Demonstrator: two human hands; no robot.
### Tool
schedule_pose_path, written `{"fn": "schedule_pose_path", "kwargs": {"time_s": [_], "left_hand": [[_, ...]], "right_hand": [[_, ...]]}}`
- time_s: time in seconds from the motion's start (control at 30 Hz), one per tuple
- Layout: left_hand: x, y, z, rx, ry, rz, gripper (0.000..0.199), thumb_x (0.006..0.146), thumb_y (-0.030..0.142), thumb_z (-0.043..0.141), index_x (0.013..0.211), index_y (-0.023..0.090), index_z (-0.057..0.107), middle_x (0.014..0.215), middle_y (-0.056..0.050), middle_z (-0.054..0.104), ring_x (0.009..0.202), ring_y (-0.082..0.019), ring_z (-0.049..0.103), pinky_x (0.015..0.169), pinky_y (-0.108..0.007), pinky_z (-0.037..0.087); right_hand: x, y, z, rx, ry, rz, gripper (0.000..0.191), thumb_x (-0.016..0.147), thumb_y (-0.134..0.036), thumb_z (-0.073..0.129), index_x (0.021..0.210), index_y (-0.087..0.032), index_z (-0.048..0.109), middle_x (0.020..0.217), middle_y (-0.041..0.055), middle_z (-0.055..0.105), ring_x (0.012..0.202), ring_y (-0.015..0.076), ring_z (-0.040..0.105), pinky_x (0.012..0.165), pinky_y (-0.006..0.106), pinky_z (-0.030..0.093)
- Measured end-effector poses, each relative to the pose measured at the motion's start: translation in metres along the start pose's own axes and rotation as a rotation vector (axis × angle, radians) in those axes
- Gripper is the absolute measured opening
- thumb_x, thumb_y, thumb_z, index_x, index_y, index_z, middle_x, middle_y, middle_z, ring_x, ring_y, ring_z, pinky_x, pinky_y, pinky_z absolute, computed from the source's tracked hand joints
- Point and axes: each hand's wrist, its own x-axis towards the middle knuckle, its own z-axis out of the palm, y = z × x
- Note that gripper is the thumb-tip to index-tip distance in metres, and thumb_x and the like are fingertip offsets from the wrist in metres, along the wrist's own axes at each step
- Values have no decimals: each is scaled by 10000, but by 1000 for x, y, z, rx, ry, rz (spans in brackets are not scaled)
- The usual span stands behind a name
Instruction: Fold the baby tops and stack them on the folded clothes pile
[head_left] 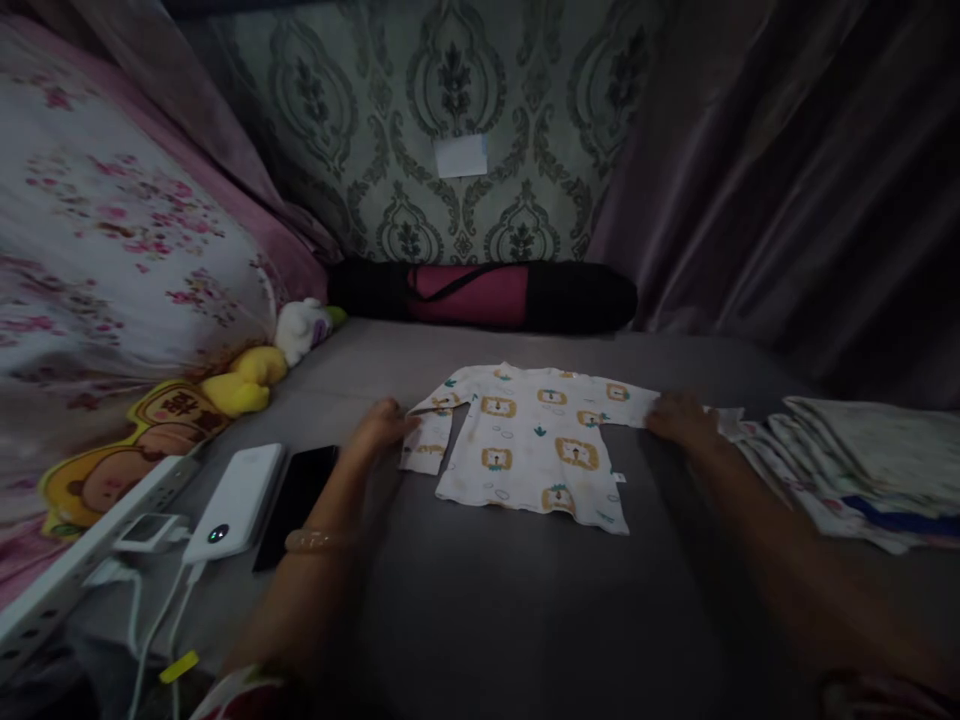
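Grey bed surface [480,620] under patterned wallpaper, dim. At far left: yellow plush toy [240,385], white power bank [236,505], black phone [296,505]. Left hand [382,425], fingers pressed flat on folded left sleeve of small printed shirt [532,445]. Shirt spread flat between both hands. Right hand [679,418] flat on right sleeve, grip unclear. Folded clothes stack [855,460] far right.

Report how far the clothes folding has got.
Done: a stack of folded cloths lies at the right. In hand: the small printed shirt is spread flat, left hand on its folded-in sleeve, right hand at the other sleeve. Left: the body is still unfolded.
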Motion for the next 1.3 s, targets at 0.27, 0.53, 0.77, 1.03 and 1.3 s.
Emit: {"fn": "schedule_pose_path", "kwargs": {"time_s": [0.27, 0.53, 0.77, 1.03, 1.3], "left_hand": [[-10, -2, 13, -75, -45, -89, 399, 782, 496, 631, 895, 114, 642, 875, -113, 702, 786, -211, 647, 555, -246, 383], [-11, -4, 19, -115, -63, -45, 355, 687, 490, 710, 722, 149, 621, 646, -33, 614, 653, -178, 583, 511, -242, 331], [4, 4, -9, -100, -108, 70, 64, 701, 189, 646, 745, 164, 607, 655, 13, 604, 637, -130, 556, 524, -207, 335], [18, -10, -42, 322, 588, 453, 213, 894, 113, 402, 948, 166, 601, 1018, -134, 671, 1024, -247, 612, 993, -424, 391], [21, -55, -21, 423, 141, 196, 306, 798, 34, 435, 1029, 137, 607, 1101, -147, 648, 1046, -261, 617, 1049, -481, 357]], "right_hand": [[-14, -189, -18, 287, 48, -604, 358, 929, -127, 354, 1167, -126, 621, 1234, 119, 628, 1150, 176, 559, 993, 227, 344], [-2, -276, 8, 327, 22, -475, 490, 995, -298, 250, 1368, -80, 480, 1473, 139, 433, 1381, 246, 330, 1119, 368, 232], [-9, -283, 25, 359, 70, -430, 597, 992, -408, 213, 1458, -74, 377, 1542, 113, 329, 1442, 263, 191, 1164, 414, 98], [-7, -283, 28, 363, 126, -447, 596, 988, -411, 217, 1432, -61, 409, 1522, 139, 358, 1423, 274, 225, 1154, 432, 116], [-9, -283, 28, 368, 161, -442, 576, 980, -408, 251, 1423, -84, 429, 1505, 138, 387, 1410, 283, 250, 1143, 427, 136]]}}
